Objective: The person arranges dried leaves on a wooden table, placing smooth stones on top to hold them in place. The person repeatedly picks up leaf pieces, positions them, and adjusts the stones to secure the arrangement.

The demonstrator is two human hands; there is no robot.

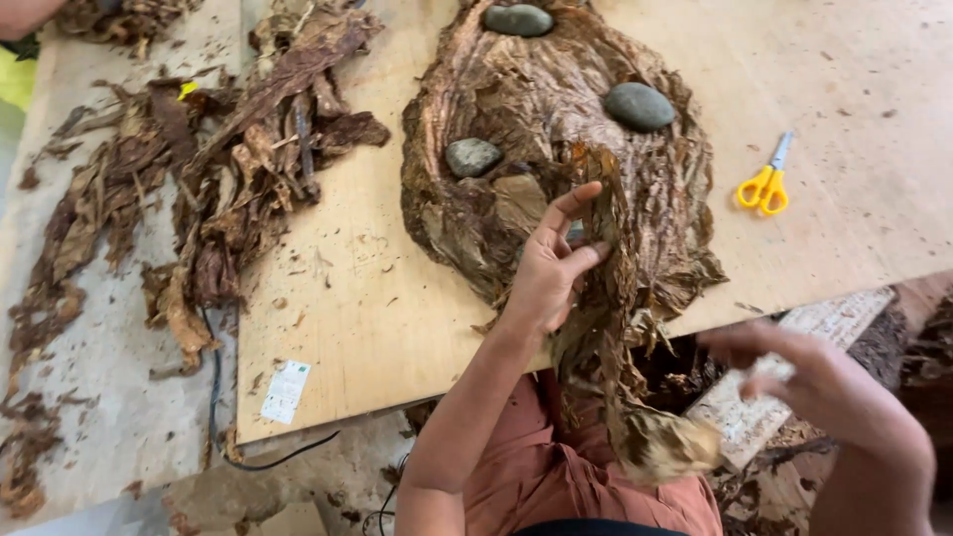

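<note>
**Dried leaf sorting: one leaf in hand, big pile on the bench**

Left hand [551, 268] is at the near edge of the bench [854, 218]. Thumb and fingers are closed lightly on a long dried brown leaf [606, 328], which hangs off the near edge down toward the lap. The leaf's lower end is crumpled and paler.

Right hand [809, 382] is off the bench, past the near right corner. It's motion-blurred; fingers look part-curled with nothing in them that I can make out. It isn't touching the leaf.

The stacked leaf pile [541, 119] sits mid-bench, running from the far edge toward the near edge, and is weighted by three grey stones [639, 106]. The held leaf overlaps the pile's near right side.

A looser, scrappier heap of dark leaves [238, 159] straddles the left edge of the bench and spills onto the grey surface [109, 397] beside it.

Yellow-handled scissors [764, 184] lie toward the right side, well apart from both hands. A black cable [213, 397] runs along the left edge.

Progress, my read: a good stack is flattened and weighted, one leaf is in handling, and a fair amount of loose leaf on the left is untouched.
</note>
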